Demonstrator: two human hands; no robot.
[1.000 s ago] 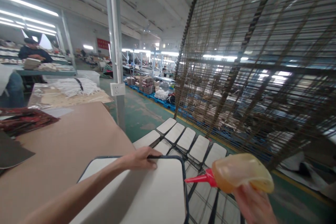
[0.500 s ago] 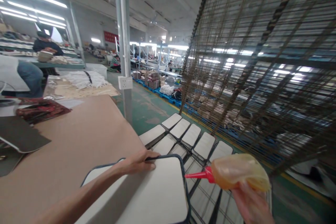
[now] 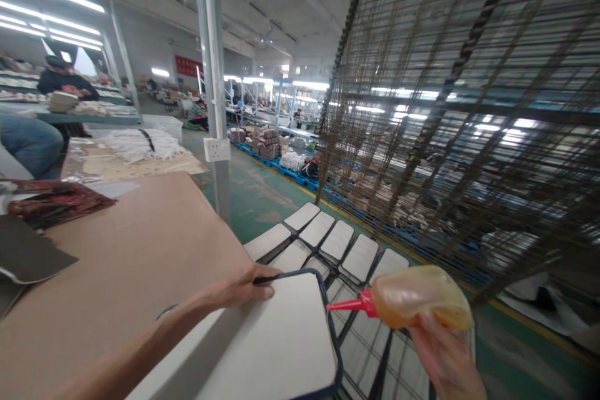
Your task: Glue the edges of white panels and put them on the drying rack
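Note:
My left hand (image 3: 250, 284) pinches the far edge of a white panel with a dark blue rim (image 3: 262, 347), its thumb lying on the white face. In my right hand (image 3: 443, 350) is a squeeze bottle (image 3: 419, 297) of amber liquid, held on its side. The bottle's red nozzle (image 3: 349, 304) points left, its tip at the panel's right-hand rim. Whether liquid comes out of it I cannot tell. The panel's near end runs out of the picture at the bottom.
A brown-topped table (image 3: 140, 250) lies on the left, with dark grey pieces (image 3: 32, 256) and a red patterned cloth (image 3: 60, 203). Rows of similar white panels (image 3: 360, 256) rest on a rack below. Wire rack shelves (image 3: 445, 94) tilt up at the right. A metal post (image 3: 213, 87) stands beyond the table.
The whole view has shifted slightly. The panel's near right corner shows more now, and the second panel's edge under my left forearm is mostly covered. Nozzle and rim stay together.

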